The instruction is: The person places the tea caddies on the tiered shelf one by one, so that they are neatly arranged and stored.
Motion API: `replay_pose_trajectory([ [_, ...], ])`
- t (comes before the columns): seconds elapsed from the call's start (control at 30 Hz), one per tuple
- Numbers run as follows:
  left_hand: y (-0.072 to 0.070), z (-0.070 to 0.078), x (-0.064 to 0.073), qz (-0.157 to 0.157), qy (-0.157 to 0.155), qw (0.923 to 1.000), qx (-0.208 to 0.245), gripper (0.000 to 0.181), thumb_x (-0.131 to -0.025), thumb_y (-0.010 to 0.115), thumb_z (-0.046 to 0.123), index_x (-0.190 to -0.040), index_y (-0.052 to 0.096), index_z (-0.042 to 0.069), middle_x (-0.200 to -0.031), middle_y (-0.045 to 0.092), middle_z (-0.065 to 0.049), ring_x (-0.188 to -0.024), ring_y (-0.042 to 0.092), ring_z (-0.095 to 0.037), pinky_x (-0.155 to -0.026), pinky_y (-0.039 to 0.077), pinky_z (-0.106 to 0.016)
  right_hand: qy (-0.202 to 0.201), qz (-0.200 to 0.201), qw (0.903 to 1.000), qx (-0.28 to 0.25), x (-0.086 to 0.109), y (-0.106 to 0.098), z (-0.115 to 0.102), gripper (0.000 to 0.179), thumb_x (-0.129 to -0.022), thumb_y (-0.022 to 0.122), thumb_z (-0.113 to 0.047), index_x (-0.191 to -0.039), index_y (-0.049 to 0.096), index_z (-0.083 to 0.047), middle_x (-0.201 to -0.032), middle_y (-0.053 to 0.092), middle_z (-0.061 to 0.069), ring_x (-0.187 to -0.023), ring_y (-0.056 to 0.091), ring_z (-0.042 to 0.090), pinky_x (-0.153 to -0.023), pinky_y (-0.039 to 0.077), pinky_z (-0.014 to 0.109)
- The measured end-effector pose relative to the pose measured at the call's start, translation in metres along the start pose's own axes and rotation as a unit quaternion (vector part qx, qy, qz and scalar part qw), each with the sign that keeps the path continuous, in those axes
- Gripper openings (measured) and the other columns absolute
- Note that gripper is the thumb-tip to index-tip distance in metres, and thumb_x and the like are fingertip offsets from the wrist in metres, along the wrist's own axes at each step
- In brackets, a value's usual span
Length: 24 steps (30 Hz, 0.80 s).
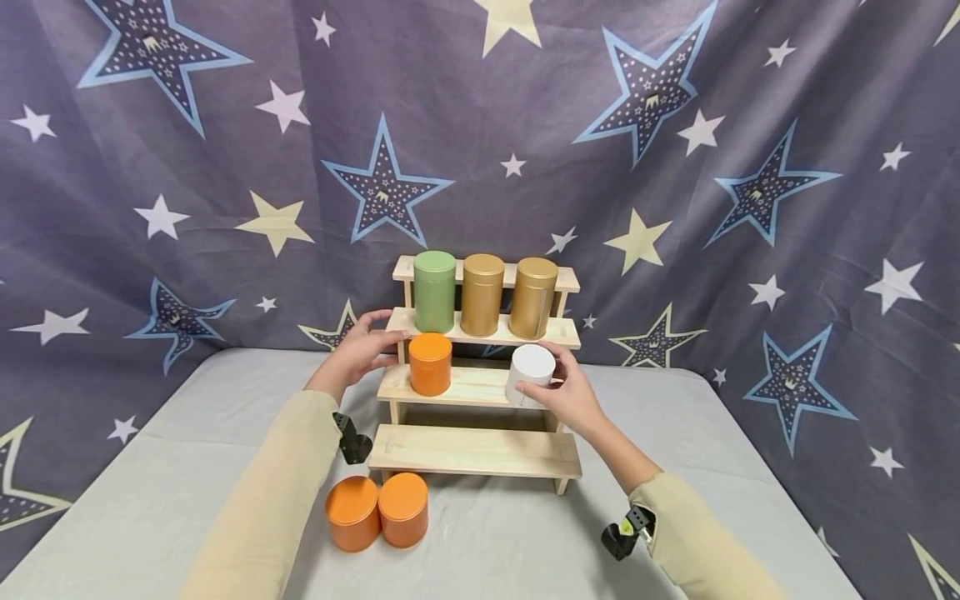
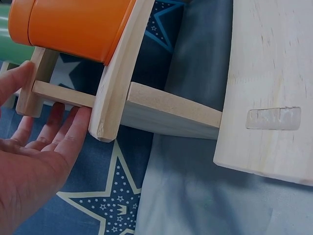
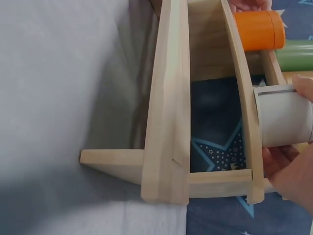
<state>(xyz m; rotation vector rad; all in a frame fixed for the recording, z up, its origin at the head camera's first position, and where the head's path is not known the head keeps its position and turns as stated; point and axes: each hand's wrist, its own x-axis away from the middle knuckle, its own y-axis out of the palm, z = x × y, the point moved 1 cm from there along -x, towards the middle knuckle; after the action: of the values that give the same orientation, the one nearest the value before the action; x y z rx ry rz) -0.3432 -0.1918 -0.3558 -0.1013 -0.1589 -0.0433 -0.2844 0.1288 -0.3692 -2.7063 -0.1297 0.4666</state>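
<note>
A four-tier wooden stand (image 1: 480, 454) holds several round tins. My right hand (image 1: 566, 390) grips a white tin (image 1: 532, 371) at the right end of the third tier from the top, thumb on the front and fingers behind. In the right wrist view, the white tin (image 3: 284, 116) has its base right at the board. My left hand (image 1: 360, 354) is at the stand's left side. Its fairly straight fingers (image 2: 68, 134) touch the side frame below the crosspiece, and the thumb is by the upright. An orange tin (image 1: 431, 365) sits on the same tier as the white one.
On the second tier stand a green tin (image 1: 434, 292) and two gold tins (image 1: 482, 296). Two more orange tins (image 1: 352, 514) are on the grey cloth-covered surface (image 1: 480, 558), in front of the stand at left. A star-patterned curtain (image 1: 480, 100) hangs behind.
</note>
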Motion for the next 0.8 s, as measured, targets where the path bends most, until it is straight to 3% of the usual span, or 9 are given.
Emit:
replay_pose_trajectory([
  [0.2, 0.0, 0.001, 0.001, 0.002, 0.0, 1.0, -0.002, 0.075, -0.091, 0.06, 0.019, -0.149, 0.013, 0.017, -0.141, 0.038, -0.023, -0.128, 0.044, -0.036, -0.105, 0.043, -0.047, 0.027, 0.004, 0.9996, 0.007, 0.007, -0.002, -0.028, 0.072, -0.077, 0.075, -0.007, -0.138, 0.038, 0.0, -0.121, 0.053, 0.021, -0.102, 0.055, 0.032, -0.079, 0.047, 0.022],
  [0.8, 0.0, 0.001, 0.0, -0.002, 0.0, 1.0, 0.006, 0.075, -0.091, 0.059, 0.017, -0.149, 0.012, 0.016, -0.142, 0.037, -0.023, -0.129, 0.043, -0.037, -0.104, 0.044, -0.047, 0.032, 0.009, 0.9994, 0.007, 0.004, 0.002, -0.029, 0.072, -0.077, 0.075, -0.008, -0.138, 0.038, 0.0, -0.122, 0.053, 0.021, -0.102, 0.055, 0.032, -0.08, 0.048, 0.025],
])
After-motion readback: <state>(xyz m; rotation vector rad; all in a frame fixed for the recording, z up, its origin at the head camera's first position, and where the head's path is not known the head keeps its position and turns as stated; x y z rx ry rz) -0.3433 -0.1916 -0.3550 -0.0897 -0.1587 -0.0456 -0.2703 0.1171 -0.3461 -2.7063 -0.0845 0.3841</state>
